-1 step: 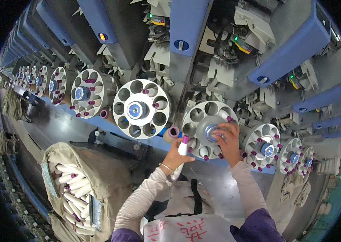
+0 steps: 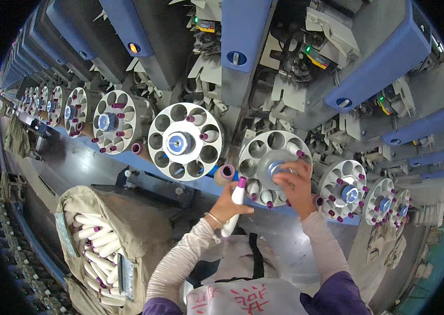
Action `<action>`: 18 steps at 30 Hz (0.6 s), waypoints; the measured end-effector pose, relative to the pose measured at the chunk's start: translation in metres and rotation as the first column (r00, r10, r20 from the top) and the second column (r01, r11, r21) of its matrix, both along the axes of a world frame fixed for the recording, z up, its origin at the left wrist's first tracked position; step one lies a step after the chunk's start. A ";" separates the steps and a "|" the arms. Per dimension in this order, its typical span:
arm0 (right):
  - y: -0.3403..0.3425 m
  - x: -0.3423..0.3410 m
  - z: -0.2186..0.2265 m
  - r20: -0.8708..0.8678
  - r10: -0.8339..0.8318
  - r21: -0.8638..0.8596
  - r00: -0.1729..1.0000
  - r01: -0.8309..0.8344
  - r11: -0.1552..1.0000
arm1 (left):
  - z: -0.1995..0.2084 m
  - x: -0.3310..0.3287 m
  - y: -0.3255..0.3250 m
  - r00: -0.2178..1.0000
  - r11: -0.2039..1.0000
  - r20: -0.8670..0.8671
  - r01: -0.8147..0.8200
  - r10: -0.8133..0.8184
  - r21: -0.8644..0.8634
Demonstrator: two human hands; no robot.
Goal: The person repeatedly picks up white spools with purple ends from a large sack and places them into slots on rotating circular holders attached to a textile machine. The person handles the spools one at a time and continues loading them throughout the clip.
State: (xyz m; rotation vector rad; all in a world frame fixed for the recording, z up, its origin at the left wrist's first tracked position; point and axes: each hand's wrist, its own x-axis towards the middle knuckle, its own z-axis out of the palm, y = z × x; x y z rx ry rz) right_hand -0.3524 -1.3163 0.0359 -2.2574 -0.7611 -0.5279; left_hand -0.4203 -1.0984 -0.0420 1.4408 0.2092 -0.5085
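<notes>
Blue-grey machine row (image 2: pixel 264 47) — dark floor (image 2: pixel 75 163).

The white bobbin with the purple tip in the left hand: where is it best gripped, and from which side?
Probably around the mid-shaft of the white bobbin, from below, as the left hand does. It is slim, tilts upward, and its purple tip points at the round magazine, so that end should stay free.

Left hand (image 2: pixel 228 206) grips a white bobbin (image 2: pixel 234 207) with a purple tip; right hand (image 2: pixel 296 185) rests on a round white magazine wheel (image 2: pixel 264 157); a canvas cart of bobbins (image 2: pixel 107 247) stands at lower left.
</notes>
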 end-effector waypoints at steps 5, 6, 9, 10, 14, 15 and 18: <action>0.041 -0.020 0.024 -0.409 0.478 -0.020 0.778 -0.531 0.847 | 0.046 -0.006 0.031 0.967 0.910 -0.069 0.207 -0.247 -0.359; 0.048 -0.021 0.023 -0.538 0.541 0.241 0.646 -0.497 0.834 | 0.056 -0.006 0.037 0.928 0.887 -0.157 0.256 -0.337 -0.384; 0.054 -0.015 0.018 -0.551 0.571 0.441 0.609 -0.368 0.818 | 0.078 -0.014 0.054 0.886 0.797 -0.256 0.183 -0.388 -0.575; 0.053 -0.011 0.016 -0.549 0.548 0.438 0.631 -0.340 0.832 | 0.081 -0.017 0.059 0.883 0.767 -0.283 0.125 -0.376 -0.629; 0.047 -0.003 0.017 -0.559 0.229 0.344 0.797 -0.028 0.938 | 0.074 -0.026 0.066 0.828 0.771 -0.399 0.061 -0.394 -0.634; 0.049 -0.004 0.019 -0.471 0.261 0.276 0.843 -0.141 0.951 | 0.070 -0.027 0.065 0.863 0.685 -0.328 0.028 -0.384 -0.728; 0.058 -0.020 0.026 -0.400 0.443 0.109 0.802 -0.438 0.892 | 0.062 -0.025 0.057 0.883 0.603 -0.345 -0.092 -0.318 -0.792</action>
